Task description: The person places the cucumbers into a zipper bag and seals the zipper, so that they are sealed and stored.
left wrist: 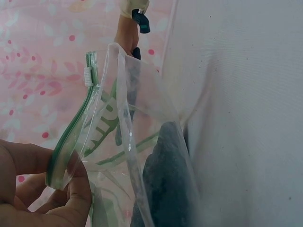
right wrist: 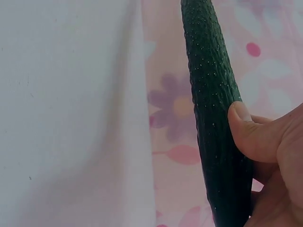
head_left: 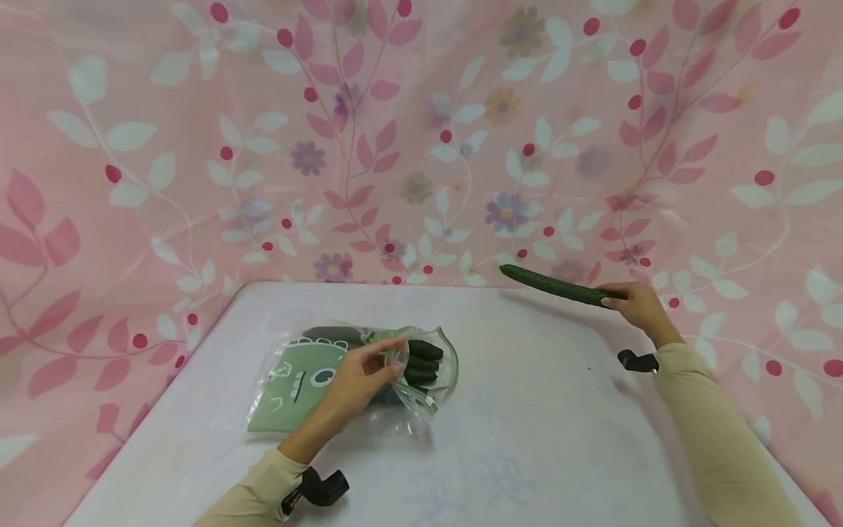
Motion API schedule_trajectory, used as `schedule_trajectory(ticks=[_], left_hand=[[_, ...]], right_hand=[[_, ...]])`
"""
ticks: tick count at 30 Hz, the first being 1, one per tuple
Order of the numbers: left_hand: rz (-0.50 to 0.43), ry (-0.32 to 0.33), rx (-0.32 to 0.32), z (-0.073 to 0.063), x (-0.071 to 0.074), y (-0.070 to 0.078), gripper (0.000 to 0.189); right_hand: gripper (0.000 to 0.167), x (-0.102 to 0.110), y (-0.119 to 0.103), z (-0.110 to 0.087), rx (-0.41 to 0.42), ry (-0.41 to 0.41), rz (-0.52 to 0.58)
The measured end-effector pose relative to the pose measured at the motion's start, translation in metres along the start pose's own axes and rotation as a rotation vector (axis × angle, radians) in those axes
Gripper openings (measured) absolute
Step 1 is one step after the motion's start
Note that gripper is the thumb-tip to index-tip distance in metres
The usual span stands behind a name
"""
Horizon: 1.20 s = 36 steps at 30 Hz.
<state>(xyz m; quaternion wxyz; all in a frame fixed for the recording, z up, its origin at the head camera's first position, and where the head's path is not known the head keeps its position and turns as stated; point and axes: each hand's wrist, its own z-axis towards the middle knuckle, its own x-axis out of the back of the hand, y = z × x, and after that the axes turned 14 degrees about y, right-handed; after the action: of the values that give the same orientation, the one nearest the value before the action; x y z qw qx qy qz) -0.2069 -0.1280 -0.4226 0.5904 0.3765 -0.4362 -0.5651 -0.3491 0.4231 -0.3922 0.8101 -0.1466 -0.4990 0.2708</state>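
Observation:
A clear zip bag (head_left: pixel 290 395) with a green one-eyed monster print lies on the table, its mouth facing right. Several cucumbers (head_left: pixel 424 360) show inside it, their ends near the opening. My left hand (head_left: pixel 358 380) pinches the bag's edge; the left wrist view shows thumb and fingers on the green zip strip (left wrist: pixel 71 127), with a white slider (left wrist: pixel 88 76) further up. Over the table's right side, my right hand (head_left: pixel 635 304) grips one long cucumber (head_left: pixel 553 285) by its near end, the far end pointing left. Bumpy dark skin shows in the right wrist view.
A white table (head_left: pixel 527 424) carries the bag, with faint marks on its surface near the front. Behind and beside it hangs a pink floral cloth (head_left: pixel 408 146). Black camera mounts (head_left: pixel 323 489) sit on both wrists.

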Motion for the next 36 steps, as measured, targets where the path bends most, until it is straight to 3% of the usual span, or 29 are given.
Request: schedule_trajectory(ticks=[8,15,20,36], left_hand=[[0.002,0.000,-0.023,0.004,0.001,0.004,0.042],[-0.004,-0.006,-0.010,0.003,0.000,0.004,0.042],[-0.005,0.003,0.001,0.002,-0.001,0.003,0.042],[-0.010,0.003,-0.004,0.000,-0.001,0.002,0.042]], right_hand=[[0.036,0.014,-0.020,-0.012,-0.035,0.021,0.027],[0.034,0.022,-0.038,-0.029,-0.017,0.044,0.017],[0.035,0.026,-0.049,-0.038,0.016,0.043,-0.005],[0.034,0.028,-0.074,-0.065,0.001,-0.001,0.003]])
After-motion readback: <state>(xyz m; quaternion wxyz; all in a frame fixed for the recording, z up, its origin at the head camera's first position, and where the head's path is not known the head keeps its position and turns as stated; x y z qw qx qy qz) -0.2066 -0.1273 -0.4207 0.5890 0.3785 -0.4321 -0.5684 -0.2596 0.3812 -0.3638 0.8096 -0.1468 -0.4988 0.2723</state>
